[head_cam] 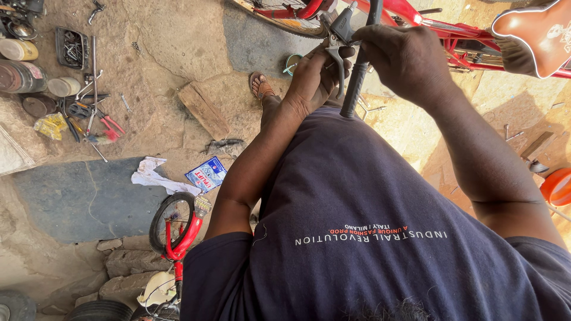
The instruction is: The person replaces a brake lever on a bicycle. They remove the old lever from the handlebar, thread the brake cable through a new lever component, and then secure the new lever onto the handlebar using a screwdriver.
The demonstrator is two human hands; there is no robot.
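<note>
Rough stone ground (178,41) is lying below the person, pale and cracked, with a darker slab (77,196) set into it at lower left. Open room is remaining in the middle of the ground, around a loose wooden block (203,110) and a sandalled foot (260,86). Along the left edge, scattered hand tools (89,116), tins (21,59) and a tray of small parts (72,47) are crowding the space. A white rag (156,178) and a blue packet (206,174) are lying just beside each other near the slab. A small red bicycle (178,232) is closing off the lower left corner. At the top edge, a red bicycle frame (440,27) is running across, with a brown saddle (535,35) at upper right.

The black handlebar grip (358,77) is standing nearly upright, close in front of the person's chest, its bar rising out of the top of the view. The right hand (407,59) is wrapping closed around the bar above the grip. The left hand (315,80) is closing on the grey brake lever (339,53), which is hanging just beside the bar; whether the lever's clamp is seated on the bar is probably too hidden to judge.
</note>
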